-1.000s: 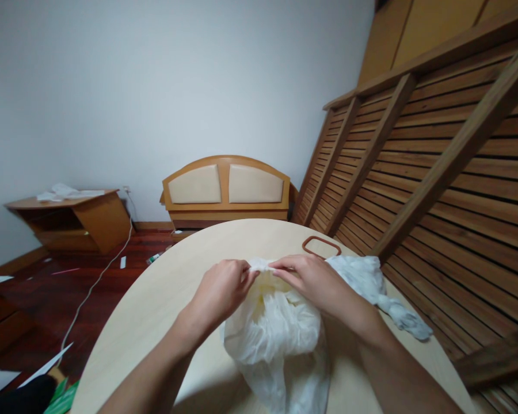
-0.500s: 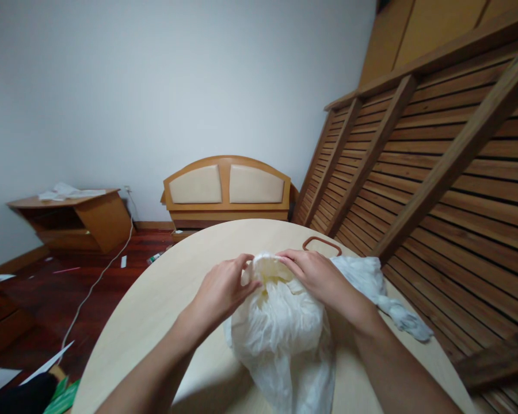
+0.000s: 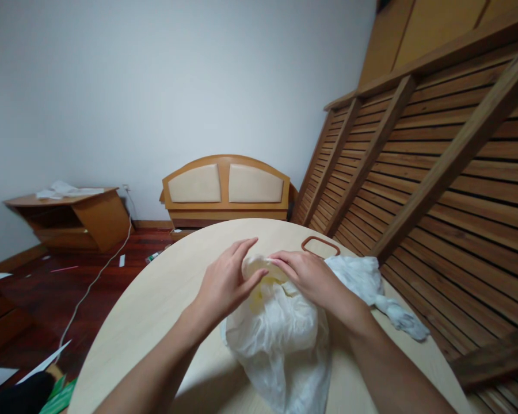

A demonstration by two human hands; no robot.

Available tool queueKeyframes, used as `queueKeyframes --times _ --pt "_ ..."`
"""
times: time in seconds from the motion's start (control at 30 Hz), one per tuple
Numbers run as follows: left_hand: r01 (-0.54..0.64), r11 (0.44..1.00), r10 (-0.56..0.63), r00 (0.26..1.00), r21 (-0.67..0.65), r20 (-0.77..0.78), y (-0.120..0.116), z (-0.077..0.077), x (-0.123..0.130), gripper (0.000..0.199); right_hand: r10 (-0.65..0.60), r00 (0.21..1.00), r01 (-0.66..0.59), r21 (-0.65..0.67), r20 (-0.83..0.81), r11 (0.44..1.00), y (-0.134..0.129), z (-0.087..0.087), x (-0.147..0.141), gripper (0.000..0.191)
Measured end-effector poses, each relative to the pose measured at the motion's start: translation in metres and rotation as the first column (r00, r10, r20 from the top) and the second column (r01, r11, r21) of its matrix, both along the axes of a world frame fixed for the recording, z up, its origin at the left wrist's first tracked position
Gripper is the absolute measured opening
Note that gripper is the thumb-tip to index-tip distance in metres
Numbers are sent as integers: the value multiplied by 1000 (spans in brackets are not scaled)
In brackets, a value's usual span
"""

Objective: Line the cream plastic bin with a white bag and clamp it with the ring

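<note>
A thin white bag [image 3: 280, 333], yellowish inside its mouth, stands on the round pale table [image 3: 155, 299] in front of me. My left hand [image 3: 231, 276] is at the left side of the bag's mouth, thumb and fingers spread apart with nothing between them. On the right side of the mouth, my right hand [image 3: 304, 273] pinches the rim between thumb and fingers. What lies inside the bag cannot be made out.
Behind my right hand are a brown rounded frame [image 3: 320, 247] and a crumpled white cloth or bag [image 3: 358, 276]. Wooden slats [image 3: 414, 201] lean along the right. A headboard [image 3: 227, 184] stands beyond the table; a low cabinet [image 3: 99, 218] stands left.
My left hand has come off the bag's rim and its fingers have opened wider. My right hand has shifted slightly left, still on the rim.
</note>
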State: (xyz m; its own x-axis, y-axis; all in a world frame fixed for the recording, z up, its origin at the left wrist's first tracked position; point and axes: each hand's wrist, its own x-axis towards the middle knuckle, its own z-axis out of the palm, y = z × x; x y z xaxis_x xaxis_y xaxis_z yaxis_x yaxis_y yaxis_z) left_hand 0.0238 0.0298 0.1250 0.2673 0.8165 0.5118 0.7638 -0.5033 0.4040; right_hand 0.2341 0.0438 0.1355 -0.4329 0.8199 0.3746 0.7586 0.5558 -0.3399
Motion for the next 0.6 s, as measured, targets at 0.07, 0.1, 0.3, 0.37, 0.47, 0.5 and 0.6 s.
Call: queueKeyframes --times 0.07,0.1,0.3,0.37,0.47,0.5,0.6 --pt "42 999 -42 998 11 -48 2 -2 3 38 25 1000 -25 -8 -5 1000 -2 1 -4 29" --pt "44 999 -43 997 7 -71 4 -3 3 27 46 999 -47 -15 -14 999 -2 1 -5 30" --pt "-38 999 34 987 -18 -160 10 -4 -2 16 149 986 -153 -49 -71 987 2 2 0 31" --pt "-66 998 61 981 -17 -182 10 -4 -3 19 182 979 -188 -55 -88 981 3 1 3 32" --pt "-92 996 86 974 -17 -208 8 -3 -3 21 192 975 -200 -68 -108 978 3 1 6 34" --pt "-98 995 92 972 -20 -216 8 -3 -4 22 183 977 -192 -75 -106 979 4 0 6 34" --pt "-115 993 102 965 -38 -242 7 -1 -4 24 159 983 -166 -83 -88 983 5 -1 5 37"
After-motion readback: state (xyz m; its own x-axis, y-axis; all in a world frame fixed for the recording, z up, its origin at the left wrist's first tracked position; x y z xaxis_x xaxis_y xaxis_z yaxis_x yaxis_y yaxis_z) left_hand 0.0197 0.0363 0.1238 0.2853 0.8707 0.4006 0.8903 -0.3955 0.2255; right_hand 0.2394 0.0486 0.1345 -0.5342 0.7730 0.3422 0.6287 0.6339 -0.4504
